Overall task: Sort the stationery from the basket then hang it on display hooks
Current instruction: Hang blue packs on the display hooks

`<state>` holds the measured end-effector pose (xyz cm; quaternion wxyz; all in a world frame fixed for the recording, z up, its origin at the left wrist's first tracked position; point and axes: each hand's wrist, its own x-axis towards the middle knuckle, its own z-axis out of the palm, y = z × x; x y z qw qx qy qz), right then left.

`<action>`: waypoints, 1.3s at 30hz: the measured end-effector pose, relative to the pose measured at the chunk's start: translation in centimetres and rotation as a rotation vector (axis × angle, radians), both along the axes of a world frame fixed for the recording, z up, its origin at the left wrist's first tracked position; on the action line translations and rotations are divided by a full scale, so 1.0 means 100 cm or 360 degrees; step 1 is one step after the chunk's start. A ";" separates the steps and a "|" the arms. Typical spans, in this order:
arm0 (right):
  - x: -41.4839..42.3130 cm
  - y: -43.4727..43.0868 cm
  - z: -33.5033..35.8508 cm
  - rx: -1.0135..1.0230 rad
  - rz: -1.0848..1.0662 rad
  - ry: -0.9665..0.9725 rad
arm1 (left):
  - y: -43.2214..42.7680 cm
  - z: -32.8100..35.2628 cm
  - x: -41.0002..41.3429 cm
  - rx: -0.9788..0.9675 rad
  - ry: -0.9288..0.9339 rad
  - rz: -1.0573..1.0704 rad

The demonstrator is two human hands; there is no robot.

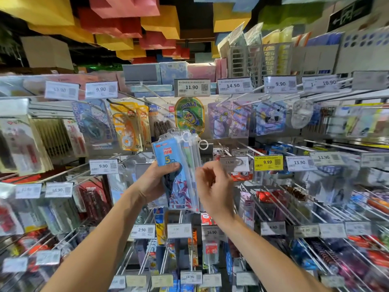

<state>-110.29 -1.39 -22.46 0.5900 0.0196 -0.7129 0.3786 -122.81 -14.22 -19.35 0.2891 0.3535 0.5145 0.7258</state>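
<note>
My left hand grips a bundle of flat stationery packets upright in front of the display rack. The front packet is blue with "5" printed on it, and clear packets with hang holes and a white ring stand behind it. My right hand hovers just right of the bundle with fingers loosely curled near the packets' edge; I cannot tell whether it touches them. No basket is in view.
Rows of metal display hooks with price tags such as 11.90 and a yellow 9.99 tag fill the rack. Hanging packs of correction tape and keychains sit behind the bundle. Boxes line the top shelf.
</note>
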 end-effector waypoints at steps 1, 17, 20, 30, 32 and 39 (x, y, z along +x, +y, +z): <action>0.000 -0.001 0.004 0.0104 -0.0056 0.0020 | 0.000 0.000 0.000 0.0012 0.0000 0.0002; -0.006 -0.016 0.016 -0.0042 -0.0249 -0.0432 | 0.014 -0.003 0.014 0.0123 0.0048 0.0356; -0.007 -0.011 0.017 -0.0178 -0.0132 -0.0505 | 0.013 -0.003 0.017 0.0107 0.0124 0.0415; 0.005 0.010 0.004 -0.0689 0.0422 -0.0450 | 0.009 -0.002 0.017 0.0059 0.0171 0.0425; 0.009 0.015 -0.003 -0.0763 0.0497 -0.0453 | 0.009 0.002 0.021 0.0044 0.0167 0.0426; 0.035 0.039 -0.056 -0.1070 0.0742 -0.0678 | -0.002 0.012 0.023 -0.0051 0.0083 0.0314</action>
